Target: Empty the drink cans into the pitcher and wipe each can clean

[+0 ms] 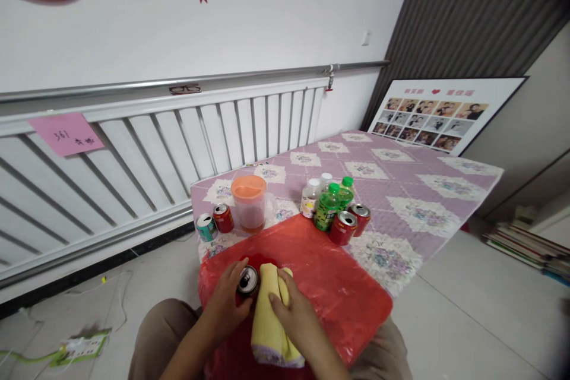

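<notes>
My left hand (225, 297) is wrapped round the side of a dark drink can (248, 280), its top tab side facing up. In my right hand (296, 309) is a folded yellow cloth (269, 332) with a pale purple edge, held just right of the can. Both are over a red plastic sheet (338, 291) at the near part of the table. Whether the cloth touches the can's side is hard to make out.
Left on the table stand a teal can (206, 228), a red can (223, 218) and an orange-lidded pitcher (249, 205). Beyond the sheet are green bottles (327, 209), white-capped bottles (310, 199) and two more red cans (344, 228). A radiator (253, 122) lines the wall.
</notes>
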`<state>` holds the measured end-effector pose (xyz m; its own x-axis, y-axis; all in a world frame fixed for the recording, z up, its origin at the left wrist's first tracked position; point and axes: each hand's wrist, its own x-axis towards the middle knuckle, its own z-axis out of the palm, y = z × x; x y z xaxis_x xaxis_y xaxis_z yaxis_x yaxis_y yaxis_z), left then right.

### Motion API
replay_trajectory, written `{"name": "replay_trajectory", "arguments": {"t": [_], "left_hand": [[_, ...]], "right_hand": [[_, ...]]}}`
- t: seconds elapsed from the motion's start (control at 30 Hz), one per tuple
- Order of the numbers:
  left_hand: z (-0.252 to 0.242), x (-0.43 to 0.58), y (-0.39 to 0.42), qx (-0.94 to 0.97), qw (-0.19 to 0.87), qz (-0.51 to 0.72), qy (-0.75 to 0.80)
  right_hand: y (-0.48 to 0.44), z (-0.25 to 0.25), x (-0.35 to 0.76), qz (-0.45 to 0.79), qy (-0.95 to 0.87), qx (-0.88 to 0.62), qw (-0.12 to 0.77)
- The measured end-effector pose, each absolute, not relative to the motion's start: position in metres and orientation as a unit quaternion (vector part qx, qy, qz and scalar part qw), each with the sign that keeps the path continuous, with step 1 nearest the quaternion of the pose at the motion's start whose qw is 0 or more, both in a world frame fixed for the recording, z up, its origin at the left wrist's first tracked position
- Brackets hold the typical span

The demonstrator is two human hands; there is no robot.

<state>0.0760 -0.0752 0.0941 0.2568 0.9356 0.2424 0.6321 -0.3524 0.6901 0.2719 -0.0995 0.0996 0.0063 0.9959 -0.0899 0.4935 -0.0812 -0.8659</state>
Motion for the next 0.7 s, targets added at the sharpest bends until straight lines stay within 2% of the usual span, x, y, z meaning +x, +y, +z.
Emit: {"name": "replay_trajectory", "arguments": {"t": [0.23, 0.53, 0.7], "left_hand": [[0.096, 0.083, -0.077, 0.711, 0.212, 0.324, 0.587], [0.086, 0.065, -0.072, 0.754, 0.256, 0.340, 0.501], [0.083, 0.067, -0.073, 0.740, 0.276, 0.346, 0.506]], "right_hand": [[-0.099, 0.082, 0.271, 0.391, -0.607, -0.624, 0.299], [-0.102, 0.115, 0.274, 0.382, -0.598, -0.621, 0.332], [-0.102, 0.103, 0.271, 0.392, -0.606, -0.620, 0.308]]}}
